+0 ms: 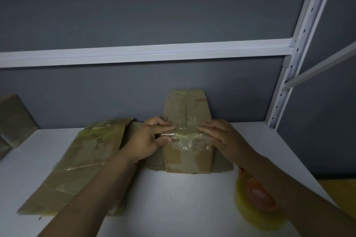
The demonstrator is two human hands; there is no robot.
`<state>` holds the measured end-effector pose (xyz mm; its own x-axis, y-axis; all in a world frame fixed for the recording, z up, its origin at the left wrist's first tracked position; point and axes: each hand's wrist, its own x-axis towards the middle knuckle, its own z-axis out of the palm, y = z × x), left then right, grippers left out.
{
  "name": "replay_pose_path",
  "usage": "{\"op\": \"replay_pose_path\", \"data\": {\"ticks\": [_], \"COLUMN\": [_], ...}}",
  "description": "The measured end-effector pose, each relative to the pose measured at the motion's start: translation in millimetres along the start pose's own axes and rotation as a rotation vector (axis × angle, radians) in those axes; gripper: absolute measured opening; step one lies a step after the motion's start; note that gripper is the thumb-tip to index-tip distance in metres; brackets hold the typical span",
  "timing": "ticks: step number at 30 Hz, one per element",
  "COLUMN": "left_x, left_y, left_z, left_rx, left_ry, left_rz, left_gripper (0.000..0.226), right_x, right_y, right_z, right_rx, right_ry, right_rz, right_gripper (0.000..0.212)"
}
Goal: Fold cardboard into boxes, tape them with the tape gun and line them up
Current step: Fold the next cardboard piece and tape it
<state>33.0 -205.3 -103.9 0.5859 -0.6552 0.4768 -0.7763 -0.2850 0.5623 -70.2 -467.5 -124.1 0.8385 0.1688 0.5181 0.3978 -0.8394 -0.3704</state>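
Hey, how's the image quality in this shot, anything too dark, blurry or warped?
Head view: dim, with a bright patch on the table before the box; head view: the yellow tape roll under the right forearm is blurred; head view: clear tape between left hand and right hand glints; head view: the shelf rail bows slightly.

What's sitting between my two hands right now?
In the head view, a strip of clear tape on the cardboard box spans from left hand to right hand.
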Motion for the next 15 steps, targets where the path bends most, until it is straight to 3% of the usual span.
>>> {"op": "replay_pose_path", "data": {"ticks": [3, 8, 15], "left_x": [-1.4, -5.0, 0.1], "left_y": [-0.1, -1.3, 19.1], "left_z": [2.3, 10.8, 11.1], "left_rx": [-0.036, -0.019, 0.164], "left_ry": [0.019, 0.121, -0.006], "left_rz": [-0.019, -0.040, 0.166], "left_gripper": [0.041, 0.048, 0.049], "right_x": [-0.5, 4.5, -1.4], "right_y": [-0.2, -6.3, 14.5], "right_z": [-4.0, 8.3, -24.1], "right_rx": [0.064, 0.072, 0.056], "right_ry": [-0.009, 0.119, -0.002], "right_rz": [0.039, 0.047, 0.046], "right_gripper": [0.038, 0.034, 0.036]}}
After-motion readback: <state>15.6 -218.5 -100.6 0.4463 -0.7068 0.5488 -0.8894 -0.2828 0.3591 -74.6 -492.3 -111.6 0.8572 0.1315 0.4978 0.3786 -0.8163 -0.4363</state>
